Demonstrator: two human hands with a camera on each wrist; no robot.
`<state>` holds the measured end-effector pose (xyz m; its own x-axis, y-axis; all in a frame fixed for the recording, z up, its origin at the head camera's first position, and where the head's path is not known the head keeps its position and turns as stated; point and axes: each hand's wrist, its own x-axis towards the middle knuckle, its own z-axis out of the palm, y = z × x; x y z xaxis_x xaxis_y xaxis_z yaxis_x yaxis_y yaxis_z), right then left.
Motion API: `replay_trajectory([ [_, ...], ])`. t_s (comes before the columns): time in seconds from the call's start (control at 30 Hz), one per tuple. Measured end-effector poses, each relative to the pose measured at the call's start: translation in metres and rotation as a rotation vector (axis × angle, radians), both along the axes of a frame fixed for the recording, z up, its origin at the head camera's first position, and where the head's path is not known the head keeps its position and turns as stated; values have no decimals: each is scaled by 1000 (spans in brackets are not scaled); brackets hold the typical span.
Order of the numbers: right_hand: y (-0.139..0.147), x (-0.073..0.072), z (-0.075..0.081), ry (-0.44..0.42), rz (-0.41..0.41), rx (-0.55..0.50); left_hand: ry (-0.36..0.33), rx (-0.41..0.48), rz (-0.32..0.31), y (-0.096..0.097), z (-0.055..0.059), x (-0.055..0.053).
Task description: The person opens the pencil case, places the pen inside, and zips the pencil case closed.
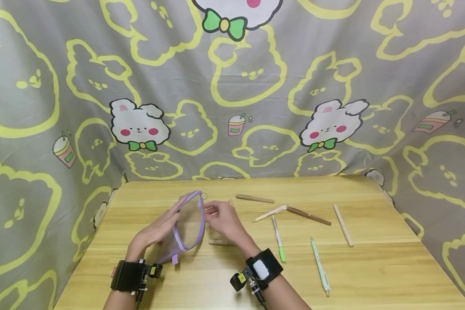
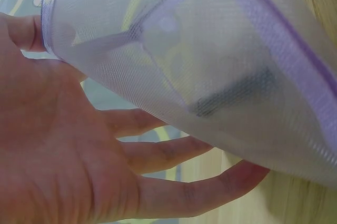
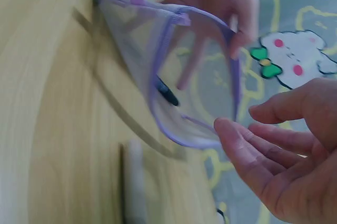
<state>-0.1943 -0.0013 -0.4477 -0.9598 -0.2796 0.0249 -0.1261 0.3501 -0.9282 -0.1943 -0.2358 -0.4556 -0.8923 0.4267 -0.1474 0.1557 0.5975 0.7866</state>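
Note:
A purple-edged mesh pencil pouch (image 1: 177, 249) stands tilted with its mouth wide open. My left hand (image 1: 157, 228) grips it, thumb over the rim and fingers (image 2: 174, 195) spread along the outside of the mesh. Inside the pouch lies a dark pen (image 3: 167, 91), which shows blurred through the mesh in the left wrist view. My right hand (image 1: 224, 219) is at the pouch's opening, fingertips (image 3: 225, 129) right at the purple rim. Its thumb and fingers are apart with nothing between them. A pale pen (image 1: 220, 242) lies under the right hand, partly hidden.
Spread to the right on the wooden table (image 1: 387, 267) are a tan pen (image 1: 254, 198), a cream pen (image 1: 269, 213), a brown pen (image 1: 309, 216), a green highlighter (image 1: 279, 239), a mint pen (image 1: 320, 267) and a beige pen (image 1: 343, 225). A patterned curtain (image 1: 201, 86) hangs behind.

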Motion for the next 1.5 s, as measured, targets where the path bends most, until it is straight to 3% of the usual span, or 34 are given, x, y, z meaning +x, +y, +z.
replay_trajectory([
  [0.17, 33, 9, 8, 159, -53, 127, 9, 6, 4, 0, 1, 0],
  [0.4, 84, 20, 18, 468, -263, 331, 23, 30, 8, -3, -2, 4],
  [0.6, 129, 19, 25, 569, -326, 416, 26, 16, 19, -9, 0, 8],
  [0.73, 167, 18, 22, 609, -382, 473, 21, 28, 10, -5, 2, 7],
  [0.93, 226, 14, 8, 570, -436, 560, -6, 23, 23, -1, 1, 5],
  [1.1, 267, 15, -3, 489, -471, 630, 10, 9, 0, -1, 0, 5],
  [1.27, 296, 14, -18, 305, -474, 721, 4, -13, 6, -1, -2, 6],
  [1.5, 316, 17, -38, 36, -454, 758, 15, 1, -8, -1, -4, 8],
])
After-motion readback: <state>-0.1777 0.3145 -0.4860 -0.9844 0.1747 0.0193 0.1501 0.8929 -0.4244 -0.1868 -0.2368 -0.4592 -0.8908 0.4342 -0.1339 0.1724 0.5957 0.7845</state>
